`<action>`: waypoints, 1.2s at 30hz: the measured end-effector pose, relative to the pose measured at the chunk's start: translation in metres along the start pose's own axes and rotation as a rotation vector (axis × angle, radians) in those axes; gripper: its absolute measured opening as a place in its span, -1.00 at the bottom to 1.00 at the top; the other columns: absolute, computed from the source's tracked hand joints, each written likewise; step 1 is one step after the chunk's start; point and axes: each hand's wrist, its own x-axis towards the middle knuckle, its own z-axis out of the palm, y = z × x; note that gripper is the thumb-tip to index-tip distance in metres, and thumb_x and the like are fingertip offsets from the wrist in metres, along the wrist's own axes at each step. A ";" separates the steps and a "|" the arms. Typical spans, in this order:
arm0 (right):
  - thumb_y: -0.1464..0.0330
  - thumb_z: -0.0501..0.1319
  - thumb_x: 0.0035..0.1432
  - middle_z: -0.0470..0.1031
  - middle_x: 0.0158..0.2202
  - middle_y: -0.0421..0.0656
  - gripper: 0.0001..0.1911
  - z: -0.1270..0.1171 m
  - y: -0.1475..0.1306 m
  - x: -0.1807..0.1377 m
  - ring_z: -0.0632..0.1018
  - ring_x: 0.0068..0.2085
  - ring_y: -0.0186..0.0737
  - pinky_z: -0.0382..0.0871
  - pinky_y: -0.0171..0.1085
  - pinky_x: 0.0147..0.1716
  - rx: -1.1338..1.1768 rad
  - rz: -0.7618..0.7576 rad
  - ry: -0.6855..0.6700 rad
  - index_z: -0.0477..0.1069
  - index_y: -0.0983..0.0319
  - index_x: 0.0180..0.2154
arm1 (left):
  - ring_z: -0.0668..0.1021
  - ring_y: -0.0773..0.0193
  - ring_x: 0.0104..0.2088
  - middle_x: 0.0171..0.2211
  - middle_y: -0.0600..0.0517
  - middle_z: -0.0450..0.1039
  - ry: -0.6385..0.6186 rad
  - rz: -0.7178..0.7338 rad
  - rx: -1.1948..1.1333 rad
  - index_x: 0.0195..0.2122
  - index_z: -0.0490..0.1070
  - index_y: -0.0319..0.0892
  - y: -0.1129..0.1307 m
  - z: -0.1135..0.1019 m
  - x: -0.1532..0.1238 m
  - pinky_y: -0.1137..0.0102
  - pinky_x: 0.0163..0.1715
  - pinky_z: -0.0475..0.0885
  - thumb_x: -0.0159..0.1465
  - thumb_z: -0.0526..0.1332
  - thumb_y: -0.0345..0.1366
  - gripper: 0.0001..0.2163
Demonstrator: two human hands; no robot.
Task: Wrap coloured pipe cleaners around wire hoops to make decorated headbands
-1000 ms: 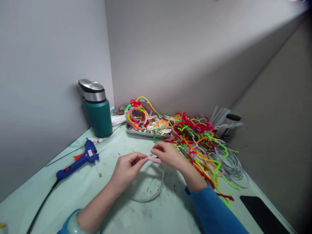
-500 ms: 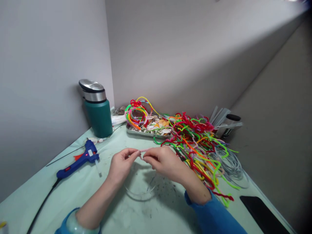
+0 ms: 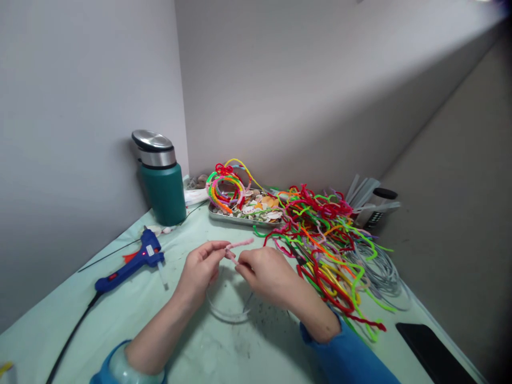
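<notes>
My left hand (image 3: 202,269) pinches a pink pipe cleaner (image 3: 242,243), one end of which sticks out to the right above the fingers. A thin pale hoop (image 3: 228,317), apparently wire, hangs below both hands over the table, its upper part hidden by my fingers. Close beside it on the right, my right hand (image 3: 266,272) has thumb and forefinger closed on a lower stretch of the same pink pipe cleaner. Whether the right fingers also touch the hoop, I cannot tell.
A blue glue gun (image 3: 132,265) with a lit red light lies left, its cord trailing forward. Behind stand a green bottle (image 3: 163,194) and a metal tray (image 3: 244,220) of small pieces. Tangled pipe cleaners (image 3: 320,224), grey wire (image 3: 386,277) and a black phone (image 3: 430,349) are at right.
The pink pipe cleaner's free end has come out of the right fingers and points up to the right. My right hand has dropped slightly and grips a lower part.
</notes>
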 end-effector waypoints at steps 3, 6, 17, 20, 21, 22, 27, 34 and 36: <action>0.28 0.03 0.21 0.52 -0.50 -0.16 -0.71 -0.001 0.002 0.001 0.45 -0.49 -0.29 -0.01 -0.32 -0.53 0.003 0.015 0.030 0.46 0.21 -0.43 | 0.12 0.56 -0.75 -0.50 0.09 0.43 -0.002 -0.012 0.036 -0.31 0.41 -0.27 0.000 0.001 0.001 0.56 -0.78 0.05 0.03 0.25 -0.20 -0.74; 0.29 0.03 0.21 0.52 -0.50 -0.16 -0.72 -0.002 0.003 0.001 0.44 -0.49 -0.29 -0.01 -0.31 -0.53 -0.018 0.041 0.045 0.46 0.21 -0.41 | 0.10 0.55 -0.75 -0.54 0.12 0.38 -0.015 -0.035 0.070 -0.36 0.40 -0.25 -0.002 0.002 0.002 0.56 -0.79 0.01 0.06 0.23 -0.14 -0.74; 0.36 0.03 0.22 0.53 -0.41 -0.16 -0.77 -0.008 -0.003 -0.001 0.48 -0.42 -0.28 0.07 -0.33 -0.47 -0.007 -0.065 0.119 0.45 0.22 -0.35 | 0.28 0.40 -0.61 -0.65 0.13 0.29 -0.023 0.151 0.423 -0.34 0.51 -0.26 -0.009 -0.001 0.006 0.49 -0.59 0.14 0.10 0.17 -0.16 -0.73; 0.35 0.06 0.22 0.52 -0.38 -0.16 -0.80 -0.009 0.003 0.001 0.48 -0.36 -0.29 0.14 -0.36 -0.41 0.110 -0.026 0.203 0.45 0.23 -0.34 | 0.29 0.37 -0.57 -0.62 0.12 0.28 -0.095 0.185 0.482 -0.30 0.51 -0.25 -0.007 0.000 0.002 0.48 -0.55 0.16 0.15 0.14 -0.15 -0.72; 0.36 0.08 0.21 0.52 -0.37 -0.17 -0.82 -0.009 0.006 0.002 0.48 -0.34 -0.30 0.16 -0.37 -0.39 0.168 -0.018 0.225 0.45 0.22 -0.33 | 0.29 0.38 -0.57 -0.62 0.12 0.28 -0.121 0.194 0.497 -0.28 0.51 -0.24 -0.006 0.001 0.000 0.48 -0.55 0.16 0.16 0.13 -0.15 -0.72; 0.38 0.09 0.20 0.52 -0.37 -0.19 -0.83 -0.008 0.009 0.003 0.47 -0.34 -0.31 0.17 -0.38 -0.39 0.228 -0.009 0.243 0.45 0.21 -0.33 | 0.28 0.38 -0.57 -0.61 0.13 0.28 -0.147 0.203 0.510 -0.27 0.51 -0.23 -0.005 0.001 -0.001 0.49 -0.54 0.16 0.18 0.12 -0.15 -0.72; 0.40 0.16 0.11 0.51 -0.43 -0.22 -0.89 -0.003 0.024 0.009 0.44 -0.42 -0.35 0.17 -0.41 -0.46 0.463 0.092 0.278 0.47 0.22 -0.37 | 0.31 0.37 -0.52 -0.55 0.10 0.34 -0.259 0.239 0.516 -0.26 0.50 -0.22 -0.002 0.004 -0.007 0.50 -0.52 0.18 0.19 0.12 -0.20 -0.75; 0.34 0.20 0.01 0.36 -0.63 -0.26 -0.85 0.002 0.036 0.014 0.32 -0.59 -0.42 0.10 -0.44 -0.61 0.706 0.204 0.075 0.48 0.28 -0.49 | 0.20 0.44 -0.61 -0.63 0.18 0.18 -0.246 0.265 0.468 -0.31 0.41 -0.23 -0.007 0.005 -0.008 0.52 -0.60 0.10 0.15 0.19 -0.21 -0.81; 0.31 0.20 0.00 0.29 -0.67 -0.29 -0.83 0.004 0.038 0.014 0.27 -0.63 -0.44 0.06 -0.44 -0.66 0.766 0.234 0.007 0.47 0.29 -0.49 | 0.16 0.45 -0.63 -0.67 0.24 0.07 -0.219 0.278 0.447 -0.24 0.38 -0.21 -0.008 0.005 -0.008 0.53 -0.62 0.07 0.13 0.21 -0.22 -0.78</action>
